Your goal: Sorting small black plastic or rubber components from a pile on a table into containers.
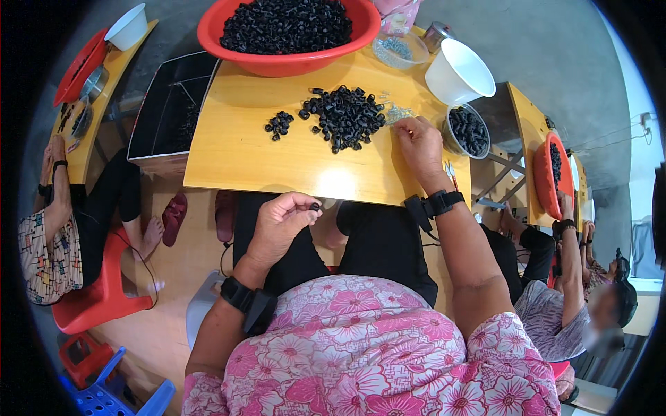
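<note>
Here, 1 black part (316, 206) in the left hand (281, 220).

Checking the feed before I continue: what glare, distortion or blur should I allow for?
Head view: white glare on the yellow table, near its front edge; head view: strong fisheye bending toward the rim, black corners; head view: a blurred patch over a co-worker's head at far right; head view: left hand and right hand look reasonably sharp.

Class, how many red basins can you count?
3 red basins: one on the middle table, one on the left table, one on the right table. Others may be hidden.
</note>
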`<state>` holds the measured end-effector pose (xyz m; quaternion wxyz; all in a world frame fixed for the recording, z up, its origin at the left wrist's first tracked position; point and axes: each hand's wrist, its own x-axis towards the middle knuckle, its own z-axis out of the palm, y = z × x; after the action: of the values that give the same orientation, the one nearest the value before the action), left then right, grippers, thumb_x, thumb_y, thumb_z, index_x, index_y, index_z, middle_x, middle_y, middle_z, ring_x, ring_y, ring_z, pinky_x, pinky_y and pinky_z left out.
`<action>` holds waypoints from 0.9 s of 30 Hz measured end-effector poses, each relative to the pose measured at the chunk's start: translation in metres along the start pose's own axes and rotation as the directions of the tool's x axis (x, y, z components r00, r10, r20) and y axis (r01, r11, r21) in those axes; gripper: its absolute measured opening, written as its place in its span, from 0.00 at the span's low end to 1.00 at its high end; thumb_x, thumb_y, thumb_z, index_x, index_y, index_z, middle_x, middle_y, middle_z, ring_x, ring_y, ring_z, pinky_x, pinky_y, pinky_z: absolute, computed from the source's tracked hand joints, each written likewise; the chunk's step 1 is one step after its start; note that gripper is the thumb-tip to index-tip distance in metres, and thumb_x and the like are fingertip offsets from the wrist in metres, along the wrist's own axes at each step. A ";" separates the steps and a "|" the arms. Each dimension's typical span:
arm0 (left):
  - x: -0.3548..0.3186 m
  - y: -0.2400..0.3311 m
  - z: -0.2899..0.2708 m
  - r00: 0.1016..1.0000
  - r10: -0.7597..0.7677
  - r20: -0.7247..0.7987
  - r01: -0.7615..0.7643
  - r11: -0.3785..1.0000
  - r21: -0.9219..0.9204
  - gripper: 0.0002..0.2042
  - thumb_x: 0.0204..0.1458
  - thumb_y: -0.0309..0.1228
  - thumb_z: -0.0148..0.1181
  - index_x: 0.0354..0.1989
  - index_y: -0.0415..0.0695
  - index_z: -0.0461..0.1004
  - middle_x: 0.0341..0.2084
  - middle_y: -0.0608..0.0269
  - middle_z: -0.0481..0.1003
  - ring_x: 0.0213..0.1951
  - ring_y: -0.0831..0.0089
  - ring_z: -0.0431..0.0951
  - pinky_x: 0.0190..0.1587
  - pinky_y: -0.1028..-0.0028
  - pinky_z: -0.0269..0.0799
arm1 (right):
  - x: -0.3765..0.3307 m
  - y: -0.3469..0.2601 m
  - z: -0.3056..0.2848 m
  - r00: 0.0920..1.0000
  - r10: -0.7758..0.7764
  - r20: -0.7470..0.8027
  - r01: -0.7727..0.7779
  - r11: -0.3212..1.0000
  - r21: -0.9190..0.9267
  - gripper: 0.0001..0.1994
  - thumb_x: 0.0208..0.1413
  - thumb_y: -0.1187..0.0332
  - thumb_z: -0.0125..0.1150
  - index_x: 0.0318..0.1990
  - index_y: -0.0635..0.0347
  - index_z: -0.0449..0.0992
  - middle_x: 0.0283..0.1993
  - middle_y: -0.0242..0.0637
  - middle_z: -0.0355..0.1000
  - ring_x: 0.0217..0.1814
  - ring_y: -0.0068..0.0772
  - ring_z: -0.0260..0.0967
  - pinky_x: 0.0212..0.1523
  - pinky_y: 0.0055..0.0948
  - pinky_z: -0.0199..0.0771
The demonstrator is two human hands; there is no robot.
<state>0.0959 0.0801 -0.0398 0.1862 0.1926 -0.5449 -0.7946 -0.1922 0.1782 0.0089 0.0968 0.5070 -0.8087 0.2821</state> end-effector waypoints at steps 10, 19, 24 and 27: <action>0.001 0.002 0.001 1.000 0.007 -0.005 -0.007 1.000 0.018 0.07 0.53 0.20 0.57 0.41 0.35 0.73 0.32 0.61 0.78 0.35 0.78 0.76 0.41 0.78 0.73 | -0.007 0.010 0.009 0.990 0.122 -0.071 -0.114 0.988 0.105 0.06 0.51 0.70 0.56 0.27 0.61 0.76 0.29 0.47 0.72 0.34 0.53 0.69 0.36 0.44 0.70; -0.002 0.000 -0.001 1.000 0.025 -0.012 -0.025 0.999 0.026 0.07 0.53 0.20 0.56 0.40 0.34 0.74 0.32 0.61 0.78 0.34 0.78 0.76 0.41 0.78 0.72 | -0.012 -0.004 -0.001 0.980 -0.156 0.128 0.190 0.923 -0.334 0.03 0.44 0.70 0.59 0.23 0.57 0.75 0.30 0.38 0.74 0.33 0.44 0.72 0.32 0.34 0.73; 0.000 0.002 -0.002 0.999 0.031 -0.007 -0.030 0.990 0.138 0.09 0.53 0.21 0.56 0.41 0.32 0.75 0.32 0.60 0.78 0.33 0.77 0.76 0.40 0.78 0.72 | -0.030 -0.002 0.001 0.987 -0.146 0.071 0.150 0.987 -0.062 0.03 0.47 0.77 0.60 0.31 0.63 0.77 0.31 0.46 0.72 0.31 0.48 0.72 0.32 0.36 0.74; 0.004 0.000 0.001 0.998 0.057 0.007 -0.058 0.995 0.078 0.09 0.53 0.20 0.57 0.42 0.34 0.75 0.33 0.61 0.78 0.34 0.78 0.76 0.40 0.79 0.72 | -0.034 -0.001 0.002 0.994 -0.097 0.041 0.095 0.995 0.041 0.04 0.47 0.78 0.60 0.31 0.63 0.77 0.31 0.45 0.73 0.28 0.43 0.73 0.30 0.31 0.74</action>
<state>0.0921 0.0789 -0.0401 0.1999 0.1819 -0.5812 -0.7676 -0.1748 0.2029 -0.0073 0.0829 0.5531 -0.7795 0.2820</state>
